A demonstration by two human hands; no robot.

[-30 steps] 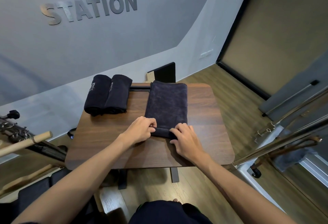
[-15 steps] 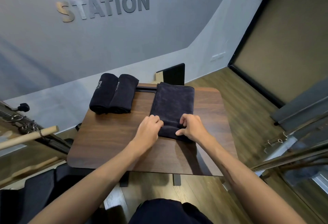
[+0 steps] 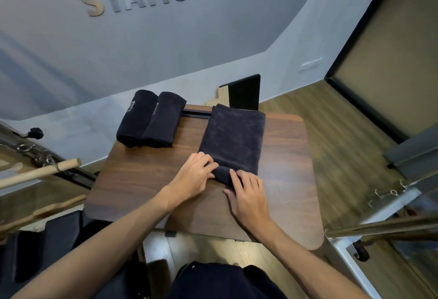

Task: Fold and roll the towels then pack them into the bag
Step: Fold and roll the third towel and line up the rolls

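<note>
A dark navy towel (image 3: 235,137), folded into a long strip, lies lengthwise on the brown wooden table (image 3: 289,175). Its near end is turned up into a small roll. My left hand (image 3: 195,175) grips the left end of that roll with curled fingers. My right hand (image 3: 248,192) lies on the roll's right part, fingers fairly straight and pressing on it. Two rolled dark towels (image 3: 150,119) rest side by side at the table's far left corner. No bag is visible.
A black panel (image 3: 244,92) leans against the grey wall behind the table. Wooden bars and metal fittings of exercise equipment (image 3: 42,170) stand at the left. A metal frame with a caster (image 3: 360,249) stands at the right on the wooden floor.
The camera tilted and the view shifted. My hands moved on the roll at the towel's near end: the right fingers, curled half a second ago, now lie straighter over it.
</note>
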